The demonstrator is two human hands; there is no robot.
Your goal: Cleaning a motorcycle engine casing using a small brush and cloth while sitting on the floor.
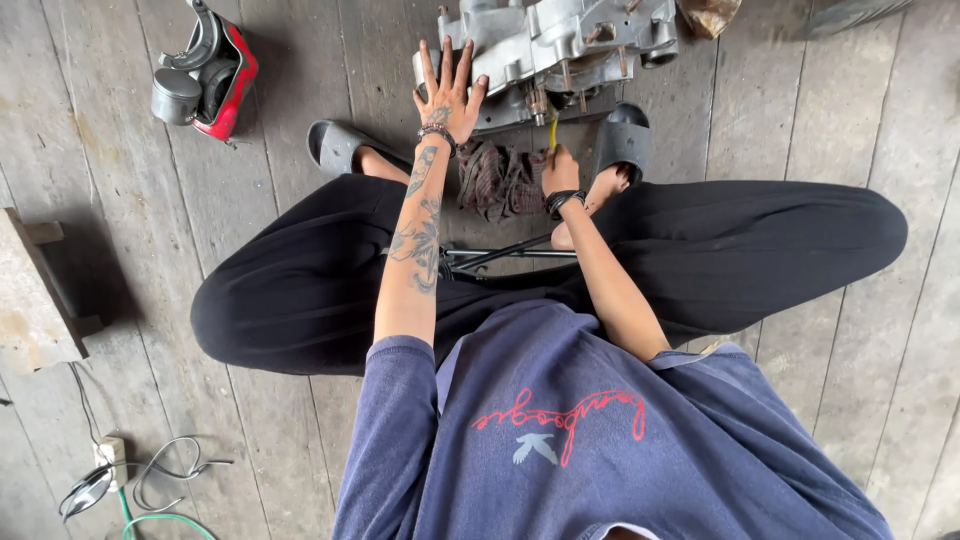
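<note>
A grey metal engine case lies on the wooden floor in front of me. My left hand rests flat on its left side with the fingers spread, holding nothing. My right hand is closed around a tool with a yellow handle that points up into the lower edge of the case. A dark checked rag lies on the floor between my hands, just below the case. I sit low with my knees spread and my feet in grey slippers on either side of the rag.
A red and grey engine part with a piston lies at the upper left. A wooden block sits at the left edge. Cables, a white plug and a small mirror lie at the lower left. Thin metal rods run under my legs.
</note>
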